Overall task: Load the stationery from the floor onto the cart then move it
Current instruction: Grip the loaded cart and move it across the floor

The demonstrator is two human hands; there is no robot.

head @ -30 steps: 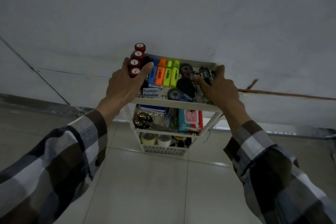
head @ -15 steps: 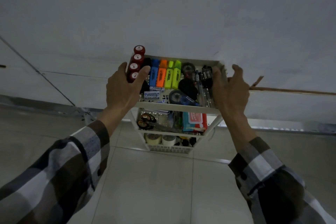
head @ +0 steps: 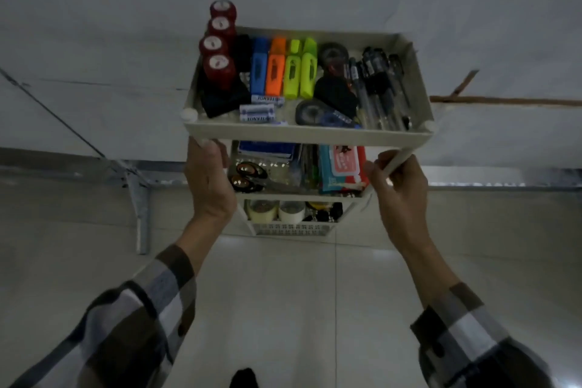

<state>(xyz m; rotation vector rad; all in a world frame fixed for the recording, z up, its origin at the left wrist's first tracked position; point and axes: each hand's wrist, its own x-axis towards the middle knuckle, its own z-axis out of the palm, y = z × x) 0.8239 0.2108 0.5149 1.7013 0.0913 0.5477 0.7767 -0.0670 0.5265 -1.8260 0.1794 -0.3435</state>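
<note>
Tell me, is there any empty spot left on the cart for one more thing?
Hardly. The top tray is packed: red-capped markers, highlighters and pens fill it side to side. The middle shelf holds scissors and a red packet. The only bare patch is the floor tile between the sleeves.

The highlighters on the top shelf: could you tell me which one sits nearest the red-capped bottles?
The blue highlighter, leftmost of the four; orange, then two yellow-green ones lie further right.
</note>
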